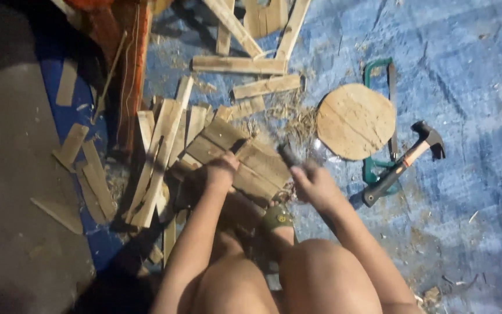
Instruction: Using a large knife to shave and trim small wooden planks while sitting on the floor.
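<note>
My left hand (221, 170) grips the near edge of a slatted wooden panel (245, 154) that lies tilted in front of my knees. My right hand (315, 183) is closed around a dark-headed tool (289, 154), blurred, whose head is over the panel's right end. A foot in a green sandal (278, 218) rests just under the panel. A claw hammer (405, 163) with an orange and black handle lies to the right, apart from my right hand.
A round wooden disc (355, 121) lies on a green-framed saw (379, 116) on the blue tarp (472, 87). Loose wood strips (158, 151) pile up at left, more planks (239, 64) lie beyond. Sawdust (297, 116) is scattered. Grey floor (13, 174) at left.
</note>
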